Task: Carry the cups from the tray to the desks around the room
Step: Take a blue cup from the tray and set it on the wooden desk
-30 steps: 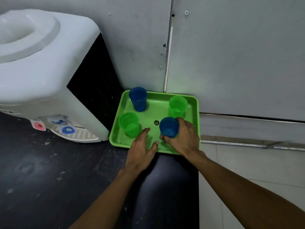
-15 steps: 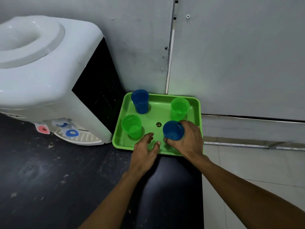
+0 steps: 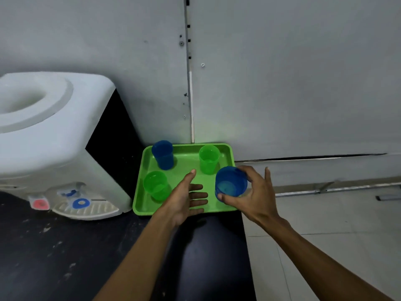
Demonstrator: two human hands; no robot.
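Observation:
A green tray (image 3: 184, 158) rests on a black counter against the wall. On it stand a blue cup (image 3: 163, 154) at the back left, a green cup (image 3: 208, 159) at the back right and a green cup (image 3: 156, 188) at the front left. My right hand (image 3: 256, 193) grips a second blue cup (image 3: 230, 181), lifted off the tray at its right edge and tilted toward me. My left hand (image 3: 187, 196) hovers over the tray's front middle, fingers spread, holding nothing.
A white water dispenser (image 3: 50, 148) with red and blue taps stands left of the tray on the black counter (image 3: 65, 257). Grey wall panels rise right behind the tray. Pale tiled floor (image 3: 325, 224) lies to the right, beyond the counter's edge.
My right hand has raised the blue cup off the tray and drawn it rightward. My left hand has opened flat over the tray. The view has tilted upward.

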